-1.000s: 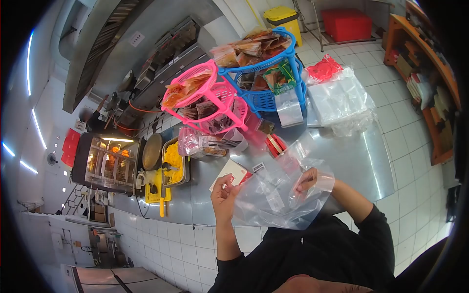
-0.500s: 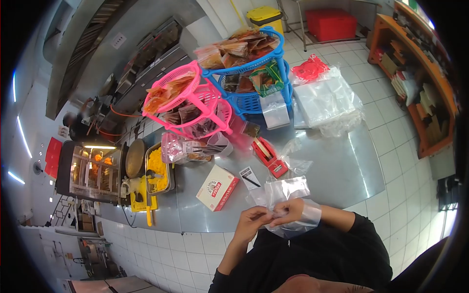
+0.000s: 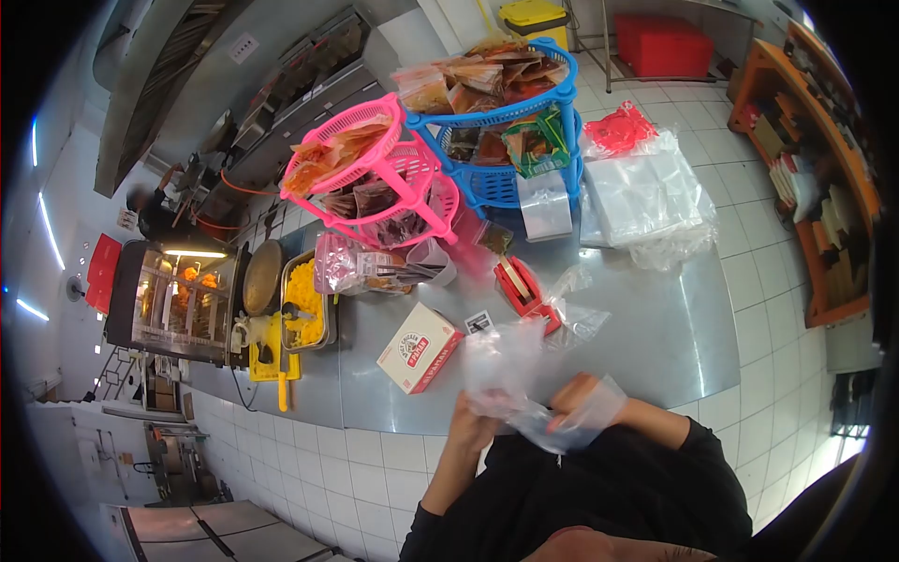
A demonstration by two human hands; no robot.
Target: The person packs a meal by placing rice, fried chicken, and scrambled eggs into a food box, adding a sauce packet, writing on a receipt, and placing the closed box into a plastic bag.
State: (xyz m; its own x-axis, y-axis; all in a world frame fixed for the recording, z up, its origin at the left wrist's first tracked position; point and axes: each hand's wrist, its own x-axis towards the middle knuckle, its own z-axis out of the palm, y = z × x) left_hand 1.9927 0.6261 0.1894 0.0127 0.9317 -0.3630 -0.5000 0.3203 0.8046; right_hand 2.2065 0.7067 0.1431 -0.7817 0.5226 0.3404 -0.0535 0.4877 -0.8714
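Your left hand grips the clear plastic bag above the steel table's near edge; its fingertips are obscured. Your right hand touches the bag, too blurred to tell its closure. Left of them, 1 carton reads "CHICKEN" and "PAMAN"; the small card's print is illegible.

Both hands are at the counter's near edge, a little apart. The left hand, its forearm angled steeply, has closed, partly hidden fingers. The right hand is blurred, finger closure indeterminable; its arm is bent. Both forearms are bare.
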